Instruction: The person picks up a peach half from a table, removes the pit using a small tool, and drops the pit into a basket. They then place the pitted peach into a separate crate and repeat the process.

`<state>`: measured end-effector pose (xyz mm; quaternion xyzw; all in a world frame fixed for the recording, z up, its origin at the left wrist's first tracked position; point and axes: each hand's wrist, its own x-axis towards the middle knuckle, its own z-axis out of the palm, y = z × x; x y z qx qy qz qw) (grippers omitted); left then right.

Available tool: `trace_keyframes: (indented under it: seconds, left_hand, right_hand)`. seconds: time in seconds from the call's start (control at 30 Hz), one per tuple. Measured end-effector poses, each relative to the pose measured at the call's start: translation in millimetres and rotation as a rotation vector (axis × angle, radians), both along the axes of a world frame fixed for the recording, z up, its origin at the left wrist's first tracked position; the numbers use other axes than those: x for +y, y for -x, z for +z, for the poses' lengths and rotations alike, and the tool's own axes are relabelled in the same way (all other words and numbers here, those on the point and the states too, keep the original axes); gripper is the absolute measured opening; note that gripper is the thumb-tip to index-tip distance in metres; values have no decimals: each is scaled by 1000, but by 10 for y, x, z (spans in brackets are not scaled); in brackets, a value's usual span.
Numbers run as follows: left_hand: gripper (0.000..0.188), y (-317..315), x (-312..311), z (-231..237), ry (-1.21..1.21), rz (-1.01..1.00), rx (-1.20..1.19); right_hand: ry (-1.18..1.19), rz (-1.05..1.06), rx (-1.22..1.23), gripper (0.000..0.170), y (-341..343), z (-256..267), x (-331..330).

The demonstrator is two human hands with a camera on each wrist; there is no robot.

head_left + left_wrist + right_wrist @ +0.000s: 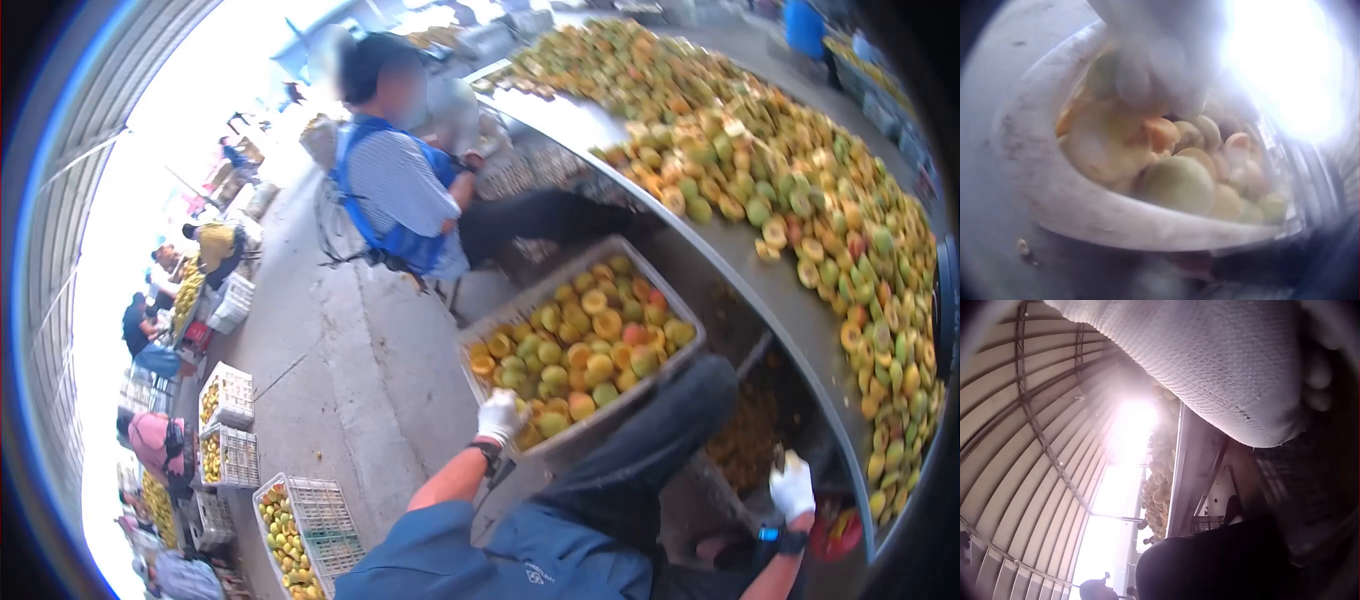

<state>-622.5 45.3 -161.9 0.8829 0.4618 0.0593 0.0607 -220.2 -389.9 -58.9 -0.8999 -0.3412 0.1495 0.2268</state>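
Observation:
My left hand (500, 415), in a white glove, reaches over the near rim of a pale plastic crate (580, 428) filled with yellow, green and reddish fruit (550, 352), many pieces halved with hollow centres. In the left wrist view its blurred fingers (1163, 59) point down among the fruit; I cannot tell whether they grip a piece. Also white-gloved, my right hand (792, 487) is beside the metal table's edge and holds a small dark object (779, 457) at its fingertips. The right wrist view shows the glove (1229, 369) with curled fingers, the object hidden.
A metal table (700, 230) on the right bears a large heap of halved fruit (780, 160). Across the crate sits a person in a blue vest (400, 190). Crates of fruit (228, 455) and other workers line the left side. Brown scraps (745, 440) lie below the table's edge.

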Motion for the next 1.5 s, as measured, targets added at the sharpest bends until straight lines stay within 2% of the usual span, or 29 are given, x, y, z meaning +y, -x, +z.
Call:
trace_keyframes:
  seconds: [0.07,0.13,0.2,0.27,0.3,0.37,0.47,0.57,0.6,0.63,0.67,0.7,0.73,0.77,0.8,0.83,0.87,0.93,1.0,1.03,1.13,1.2,1.23,1.3,1.4,1.43,1.47,1.5]
  left_hand:
    - [45,-40,43,78,12,-182,-100]
    - [44,-181,104,168,7,-95,-183]
    - [40,-316,244,95,-54,20,-269]
    - [35,-396,246,163,-41,60,-114]
    - [35,-403,234,195,-45,59,-118]
    - [28,-399,225,141,-17,40,103]
    - [20,-455,280,197,264,188,38]
    - [19,-612,555,244,266,44,238]
    - [20,-740,723,229,192,-125,409]
    - [21,-911,665,499,143,-174,406]
    - [25,-1096,636,670,165,-211,278]
    - [26,-1427,568,935,187,-226,266]
    - [28,-1675,494,1079,90,-298,133]
    - [27,-1972,381,1338,61,-406,-1]
    - [22,-2290,236,1563,48,-504,-90]
    - [16,-2606,88,1728,31,-641,-197]
    - [15,-2937,-151,1950,133,-753,-331]
    - [16,-3554,-594,2155,251,-935,-427]
    - [16,-4096,-1106,2337,253,-1043,-338]
    - [18,-4384,-1299,2242,256,-1129,-402]
    - [24,-5142,-1880,2039,355,-1120,-320]
    - [35,-5686,-2037,1643,327,-1082,-336]
    - [41,-5822,-2166,1698,291,-1005,-214]
    - [48,-6141,-2214,1455,286,-965,-233]
    - [52,-6399,-2185,1266,482,-927,-164]
    - [48,-6565,-2041,939,629,-917,-254]
    - [42,-6386,-2139,1221,809,-844,-234]
    - [39,-6314,-2162,1291,932,-810,-203]
  right_hand:
    - [45,-41,-36,18,3,-15,55]
    - [19,20,-60,15,-34,-140,42]
    - [34,-10,1,12,-62,-215,36]
    - [46,9,5,12,-76,-214,48]
    - [41,8,1,12,-74,-211,21]
    - [148,142,-74,23,-107,-160,-8]
    - [127,89,-38,21,-83,-91,30]
    - [2,48,11,14,-169,-392,74]
    - [28,61,13,17,-6,-50,233]
    - [65,36,53,22,84,193,271]
    - [39,62,37,26,120,367,276]
    - [89,18,-12,28,97,256,197]
    - [90,42,5,27,135,472,225]
    - [186,-48,109,27,155,657,269]
    - [132,-59,83,27,170,720,254]
    - [230,-97,150,27,161,798,287]
    - [321,-119,217,28,144,853,315]
    - [319,-135,226,29,186,883,269]
    - [340,-145,244,32,193,939,222]
    - [320,-139,243,32,197,951,188]
    - [311,-149,264,31,209,1021,129]
    - [181,-156,207,28,238,923,31]
    - [157,-174,191,27,247,879,-17]
    - [120,-230,191,25,273,798,-76]
    - [186,-314,290,25,243,925,-162]
    - [171,-325,292,24,243,900,-192]
    - [194,-308,312,24,235,942,-213]
    - [182,-304,297,23,242,891,-227]
